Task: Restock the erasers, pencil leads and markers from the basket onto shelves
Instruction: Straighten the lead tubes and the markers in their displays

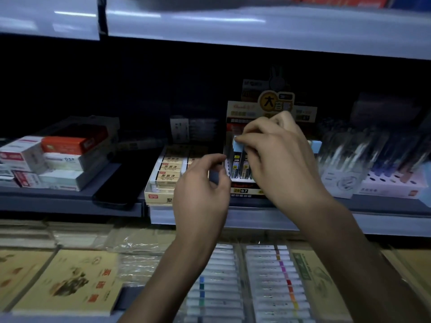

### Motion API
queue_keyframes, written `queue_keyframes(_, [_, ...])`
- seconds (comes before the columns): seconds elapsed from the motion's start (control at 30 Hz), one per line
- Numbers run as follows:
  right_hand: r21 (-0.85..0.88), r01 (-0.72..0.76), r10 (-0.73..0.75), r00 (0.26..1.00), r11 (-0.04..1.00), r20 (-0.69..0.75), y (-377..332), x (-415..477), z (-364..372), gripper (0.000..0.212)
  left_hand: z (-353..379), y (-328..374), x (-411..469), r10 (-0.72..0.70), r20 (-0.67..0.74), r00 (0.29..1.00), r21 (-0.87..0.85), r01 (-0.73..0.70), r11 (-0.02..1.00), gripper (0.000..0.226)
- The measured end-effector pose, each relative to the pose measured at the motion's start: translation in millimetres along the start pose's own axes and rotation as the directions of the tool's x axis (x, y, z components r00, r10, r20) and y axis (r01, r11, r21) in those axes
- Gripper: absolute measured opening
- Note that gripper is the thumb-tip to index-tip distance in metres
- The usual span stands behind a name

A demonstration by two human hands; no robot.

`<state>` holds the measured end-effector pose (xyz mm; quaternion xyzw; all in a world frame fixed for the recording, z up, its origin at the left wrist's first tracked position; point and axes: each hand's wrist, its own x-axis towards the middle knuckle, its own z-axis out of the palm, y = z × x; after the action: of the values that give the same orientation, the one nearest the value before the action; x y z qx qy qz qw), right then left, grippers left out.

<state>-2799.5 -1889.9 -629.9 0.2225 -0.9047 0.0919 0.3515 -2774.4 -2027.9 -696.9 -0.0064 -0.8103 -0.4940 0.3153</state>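
Observation:
A pencil lead display box (242,183) marked 0.7 stands on the middle shelf, with upright lead cases in its slots. My right hand (279,157) pinches the light blue top of a lead case (238,144) above the box. To its left, my left hand (203,185) is closed around a small bluish-grey item (214,177) that is mostly hidden by the fingers. A tray of cream erasers (168,171) sits just left of the lead box. The basket is out of view.
Stacked red and white boxes (53,159) fill the shelf's left end, with a dark phone (116,194) lying beside them. Pens in a holder (382,164) stand at the right. Below lie sketch pads (67,283) and paint tubes (268,283). An upper shelf (256,26) overhangs.

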Motion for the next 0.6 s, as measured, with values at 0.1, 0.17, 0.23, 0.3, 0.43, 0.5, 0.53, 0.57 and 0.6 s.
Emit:
queue_keyframes(0.1, [0.013,-0.019,0.019,1.0,1.0,-0.005,-1.4,2.0,2.6,0.028,0.1,-3.9,5.1,-0.007,0.03,1.0,-0.013,0.007,1.0,0.025])
queue_keyframes(0.17, [0.041,-0.029,0.03,0.999,0.999,-0.013,0.3,3.2,2.6,0.03,1.7,-7.2,9.3,-0.022,0.043,0.999,-0.019,0.023,1.0,0.026])
queue_keyframes(0.23, [0.06,-0.039,0.04,0.999,0.997,-0.007,1.1,4.7,3.3,0.034,4.4,-9.6,12.4,-0.043,0.051,0.998,-0.019,0.044,0.999,0.026])
queue_keyframes(0.3, [0.075,-0.045,0.044,0.999,0.996,0.005,1.6,5.5,4.2,0.039,7.4,-10.8,14.3,-0.066,0.063,0.996,-0.023,0.068,0.997,0.024])
queue_keyframes(0.43, [0.152,-0.074,0.075,0.997,0.986,-0.003,6.7,5.7,0.9,0.039,9.0,-12.2,12.3,-0.06,0.055,0.997,-0.029,0.062,0.998,0.021])
queue_keyframes(0.5, [0.176,-0.106,0.111,0.994,0.979,-0.018,10.6,5.1,-2.9,0.038,7.6,-11.3,10.5,-0.039,0.043,0.998,-0.023,0.04,0.999,0.019])
queue_keyframes(0.53, [0.172,-0.117,0.124,0.992,0.978,-0.029,12.6,4.8,-4.7,0.036,6.9,-10.9,9.5,-0.031,0.037,0.999,-0.02,0.032,0.999,0.017])
queue_keyframes(0.57, [0.161,-0.124,0.132,0.991,0.979,-0.037,14.2,4.5,-6.1,0.033,6.5,-10.3,8.6,-0.025,0.033,0.999,-0.017,0.025,1.0,0.016])
queue_keyframes(0.6, [0.148,-0.127,0.135,0.99,0.981,-0.042,15.6,4.2,-7.0,0.03,6.5,-9.6,7.7,-0.02,0.03,0.999,-0.014,0.02,1.0,0.015])
